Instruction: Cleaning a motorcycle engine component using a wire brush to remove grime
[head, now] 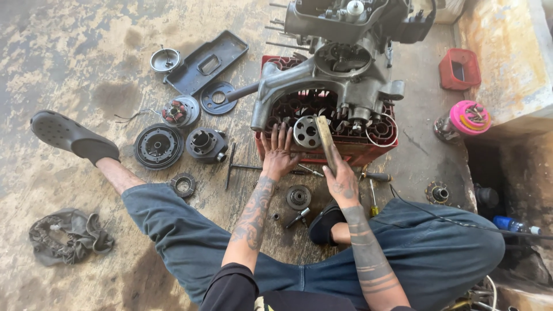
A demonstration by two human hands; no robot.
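Right grip clasps wooden stick | left grip flat (fingers spread) on red crate, beside drilled disc

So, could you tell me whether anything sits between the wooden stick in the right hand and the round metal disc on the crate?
Nothing visible does. The right hand holds the wooden stick upright right beside the round metal disc, on its right side. The left hand lies flat on the red crate at the disc's left, not between them.
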